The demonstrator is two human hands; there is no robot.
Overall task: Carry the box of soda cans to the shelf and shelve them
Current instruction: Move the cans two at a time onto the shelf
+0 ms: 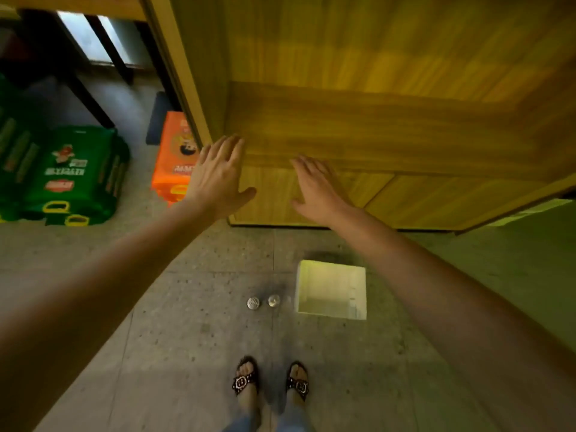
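both forearms fill the lower corners of the frame and reach forward to the centre. left hand point(219, 174) is flat with fingers apart and holds nothing; right hand point(316, 187) is the same, fingers spread, empty. both hover in front of the wooden cabinet point(374, 120), which fills the upper right; i cannot tell if they touch it.

at the bottom centre, two feet in sandals point(271, 381) stand on the tiled floor point(174, 338). just above them in the frame, right of centre, the white box point(332, 289) sits on the floor, open on top, and it looks empty inside. near its left side two soda cans point(263, 302) stand upright, close to each other, apart from the box.

at the left edge lie green packs point(67, 176), and an orange pack point(174, 157) stands beside the cabinet corner.

my judgement: the box looks like thin card, light and a little soft, so it is better to hold it by two opposite walls or under the bottom. cans are stiff but smooth, maybe slippery; take each one around the middle.
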